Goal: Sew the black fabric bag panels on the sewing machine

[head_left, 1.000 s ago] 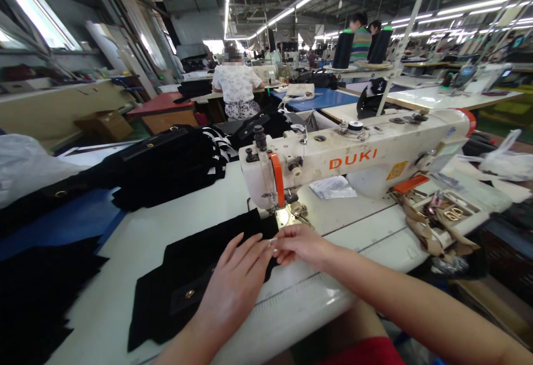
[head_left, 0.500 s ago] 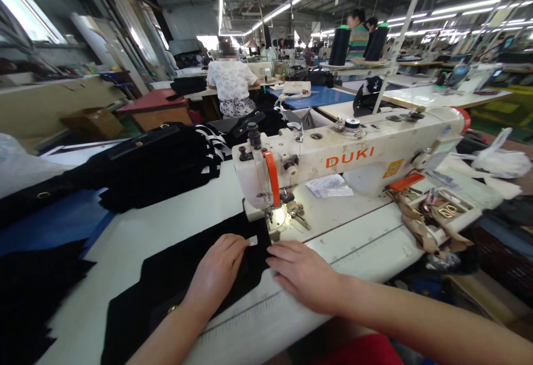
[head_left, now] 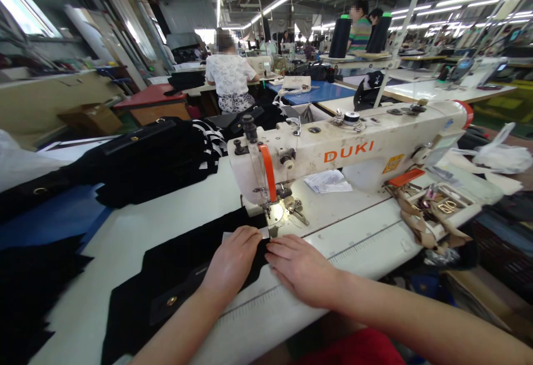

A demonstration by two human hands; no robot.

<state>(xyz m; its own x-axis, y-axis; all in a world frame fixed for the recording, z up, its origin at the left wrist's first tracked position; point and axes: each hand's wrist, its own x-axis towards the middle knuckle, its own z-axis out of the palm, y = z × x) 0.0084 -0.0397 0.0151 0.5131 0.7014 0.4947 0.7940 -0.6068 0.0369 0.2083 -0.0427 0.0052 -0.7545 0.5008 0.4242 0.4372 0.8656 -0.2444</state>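
Observation:
A black fabric piece (head_left: 166, 259) with a dark patch and gold stud lies flat on the sewing machine bed, its far corner near the needle area. My left hand (head_left: 235, 256) rests on it, fingers closed together over a small white label (head_left: 264, 233); bits of white show on both sides of the fingers. At the fabric's right edge, my right hand (head_left: 300, 268) has its fingers bent and pressed together, the tips at the cloth. Just beyond the fingertips are the lit presser foot and needle plate (head_left: 275, 215) of the white sewing machine (head_left: 308, 151).
Stacked black pieces (head_left: 154, 159) with white labels lie behind on the left. White paper slips (head_left: 328, 181) sit under the machine arm. On the right is a tray (head_left: 452, 201) with metal rings and tan strips. A co-worker (head_left: 231, 76) sits ahead, facing away.
My left hand has slid right and forward, with the white label moved to the fabric edge near the presser foot. My right hand has barely moved.

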